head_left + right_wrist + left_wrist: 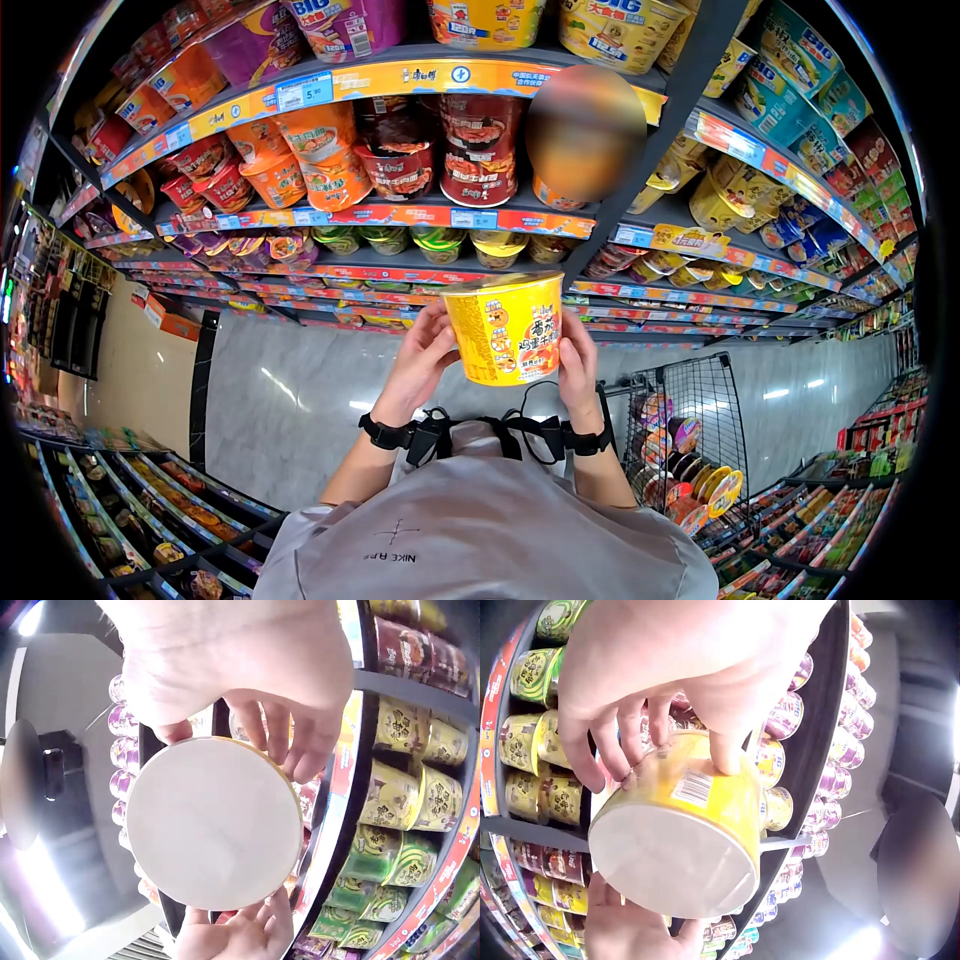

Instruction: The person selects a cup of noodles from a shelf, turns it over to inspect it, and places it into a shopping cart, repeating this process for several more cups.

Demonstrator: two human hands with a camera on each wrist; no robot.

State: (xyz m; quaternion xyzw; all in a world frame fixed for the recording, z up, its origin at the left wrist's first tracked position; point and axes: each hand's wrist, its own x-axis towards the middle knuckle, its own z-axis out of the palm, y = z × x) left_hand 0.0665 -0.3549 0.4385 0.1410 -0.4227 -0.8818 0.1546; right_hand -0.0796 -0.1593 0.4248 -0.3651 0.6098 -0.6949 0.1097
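Note:
A yellow instant noodle cup (505, 330) is held in front of the chest, its printed side turned up toward the head camera. My left hand (425, 358) grips one side of it and my right hand (577, 372) the opposite side. In the left wrist view, the left thumb lies beside a barcode (693, 787) on the cup, with the other fingers spread round the wall. The cup's plain white base (214, 825) faces the right wrist camera, and the right hand's fingertips curve over its edge. Its lid is mostly hidden.
Shelves of noodle cups stand ahead, with red cups (480, 150) and orange cups (322, 160) at mid height. A black wire cart (735, 400) holding several noodle cups stands at the right. More shelves (130, 500) are behind, across the grey floor (270, 385).

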